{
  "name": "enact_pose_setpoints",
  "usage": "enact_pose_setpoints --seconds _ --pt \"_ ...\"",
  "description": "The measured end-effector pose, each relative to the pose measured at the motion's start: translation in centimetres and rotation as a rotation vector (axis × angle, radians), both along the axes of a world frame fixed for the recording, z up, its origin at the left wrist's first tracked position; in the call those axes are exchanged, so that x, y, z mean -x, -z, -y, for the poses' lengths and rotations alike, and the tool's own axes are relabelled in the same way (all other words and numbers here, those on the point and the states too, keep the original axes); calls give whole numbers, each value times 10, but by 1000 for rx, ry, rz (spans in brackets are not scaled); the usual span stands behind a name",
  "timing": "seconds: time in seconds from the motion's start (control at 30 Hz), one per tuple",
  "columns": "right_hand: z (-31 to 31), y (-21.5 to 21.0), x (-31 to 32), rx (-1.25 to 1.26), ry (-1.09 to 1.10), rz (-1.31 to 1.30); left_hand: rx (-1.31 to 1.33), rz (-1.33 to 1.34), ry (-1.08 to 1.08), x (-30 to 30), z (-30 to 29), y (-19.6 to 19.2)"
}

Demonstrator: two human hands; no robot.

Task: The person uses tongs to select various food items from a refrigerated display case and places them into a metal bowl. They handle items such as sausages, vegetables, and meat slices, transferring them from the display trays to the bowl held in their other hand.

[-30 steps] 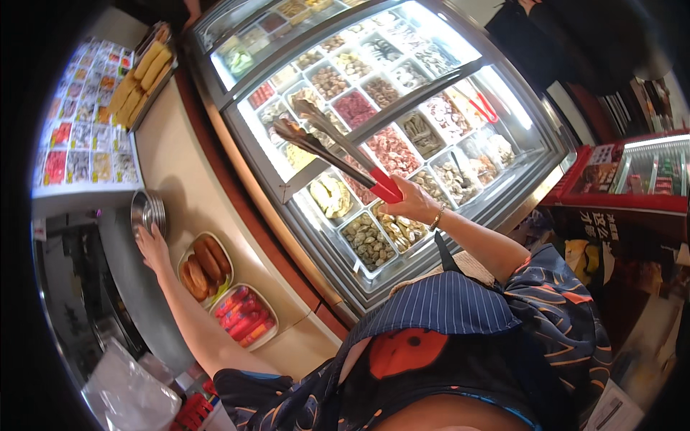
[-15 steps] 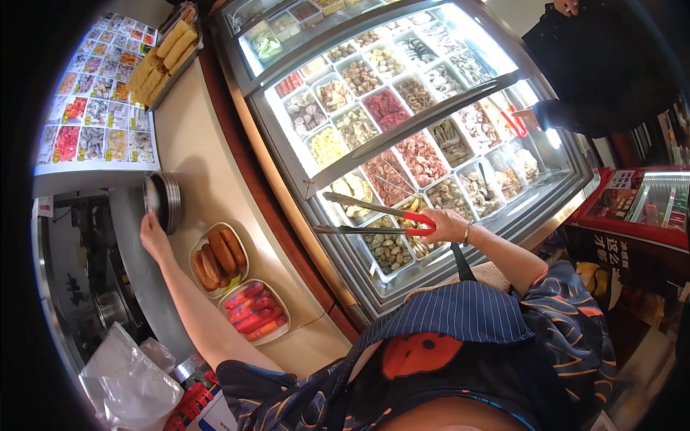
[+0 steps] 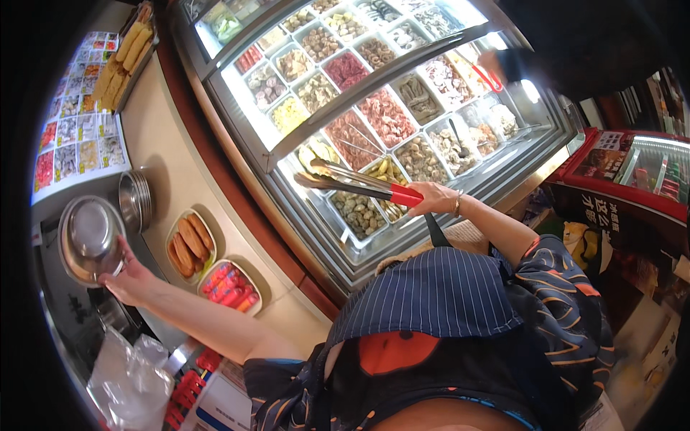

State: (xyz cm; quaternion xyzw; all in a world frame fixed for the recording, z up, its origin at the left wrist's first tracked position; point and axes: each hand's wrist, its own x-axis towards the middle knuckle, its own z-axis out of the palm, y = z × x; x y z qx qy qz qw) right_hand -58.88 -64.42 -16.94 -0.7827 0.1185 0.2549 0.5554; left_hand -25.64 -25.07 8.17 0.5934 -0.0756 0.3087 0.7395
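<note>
My left hand (image 3: pixel 129 281) grips the rim of a round metal bowl (image 3: pixel 92 241), held tilted at the left with its underside showing. Beside it, a stack of similar metal bowls (image 3: pixel 135 197) stands on the counter. In my right hand (image 3: pixel 436 198) is a pair of tongs (image 3: pixel 406 195) with red grips, my fingers closed round them. Their dark tips reach left over the near bins of a lit display case (image 3: pixel 316 248), and nothing shows between them. Below the tongs lies a bin of shellfish (image 3: pixel 357 212).
Brown sausages (image 3: pixel 190 246) and red-wrapped sausages (image 3: pixel 230 286) sit in dishes on the counter. A tray of fried rolls (image 3: pixel 129 61) is at the far left. Across the case a person in black (image 3: pixel 596 50) has a hand near red-handled tongs (image 3: pixel 489 77). A red cooler (image 3: pixel 618 172) stands right.
My left hand has taken a metal bowl off the stack and swung it left and nearer. The tongs' arms have come closer together. My view has shifted to the right.
</note>
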Motion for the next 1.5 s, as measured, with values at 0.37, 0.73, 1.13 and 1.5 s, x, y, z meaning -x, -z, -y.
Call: enact_pose_setpoints --seconds 0.37,0.73,1.13,1.5 --pt "41 -52 -40 -673 328 -102 -1123 115 78 246 171 111" --pt "95 -87 -32 -249 210 95 -1201 77 374 337 262 139" --pt "98 -68 -6 -285 -11 74 26 -1104 354 366 244 171" --pt "160 -32 32 118 -518 -254 282 -889 -198 410 125 185"
